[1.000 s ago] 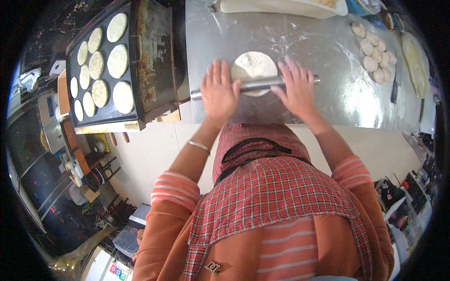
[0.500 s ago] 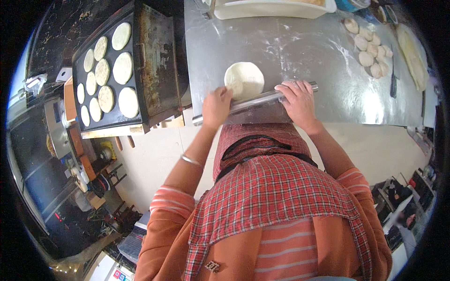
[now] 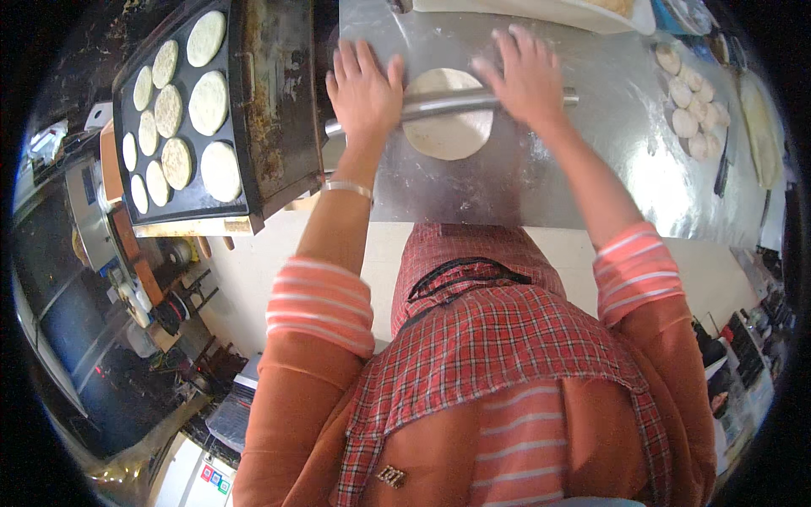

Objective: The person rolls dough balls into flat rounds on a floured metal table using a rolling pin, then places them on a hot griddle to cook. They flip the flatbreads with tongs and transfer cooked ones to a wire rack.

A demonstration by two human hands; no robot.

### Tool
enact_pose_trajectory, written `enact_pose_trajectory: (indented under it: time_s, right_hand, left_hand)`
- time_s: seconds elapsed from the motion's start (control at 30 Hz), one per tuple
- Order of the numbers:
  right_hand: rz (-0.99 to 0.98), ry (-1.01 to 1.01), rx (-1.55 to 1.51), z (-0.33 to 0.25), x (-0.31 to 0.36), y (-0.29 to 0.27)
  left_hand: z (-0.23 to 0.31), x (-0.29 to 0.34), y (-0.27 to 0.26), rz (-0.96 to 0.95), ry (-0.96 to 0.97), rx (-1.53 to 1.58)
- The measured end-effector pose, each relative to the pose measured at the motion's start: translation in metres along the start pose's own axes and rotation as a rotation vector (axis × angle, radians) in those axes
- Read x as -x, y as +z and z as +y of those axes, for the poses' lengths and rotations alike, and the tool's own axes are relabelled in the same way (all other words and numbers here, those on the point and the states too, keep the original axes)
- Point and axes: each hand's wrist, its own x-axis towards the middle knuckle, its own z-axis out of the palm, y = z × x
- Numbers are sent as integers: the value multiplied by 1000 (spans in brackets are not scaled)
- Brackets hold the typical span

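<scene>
A shiny metal rolling pin (image 3: pixel 448 102) lies across a flat round of pale dough (image 3: pixel 450 135) on the metal worktop (image 3: pixel 524 190). My left hand (image 3: pixel 367 91) rests flat over the pin's left part, its fingers spread and pointing away from me. Over the right part lies my right hand (image 3: pixel 530 80), also with outstretched, spread fingers, slightly blurred. Both palms press on the pin without gripping it. Dough shows on the near and far sides of the pin, while the strip beneath it is hidden.
Left of the worktop, a dark griddle (image 3: pixel 193 160) holds several flat round breads. Several dough balls (image 3: pixel 688 106) sit at the right, beside a dark-handled tool (image 3: pixel 721 175) and a folded pale cloth (image 3: pixel 754 127). A white tub (image 3: pixel 557 12) stands at the far edge.
Both hands have moved away from me and opened flat over the pin. The pin has rolled from the dough's near edge onto its far half. The dough round looks larger.
</scene>
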Motion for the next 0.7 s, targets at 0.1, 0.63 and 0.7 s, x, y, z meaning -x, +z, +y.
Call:
enact_pose_trajectory:
  time_s: [0.1, 0.63, 0.7]
  right_hand:
    - [-9, -150, -94, -6, 84, -21]
    - [-102, -180, -281, 10, 156, -52]
    - [-108, -153, -247, 3, 155, -46]
  left_hand:
    - [10, 84, -28, -202, 106, -117]
    - [16, 103, -63, -582, -414, 876]
    - [9, 139, -67, -353, -109, 294]
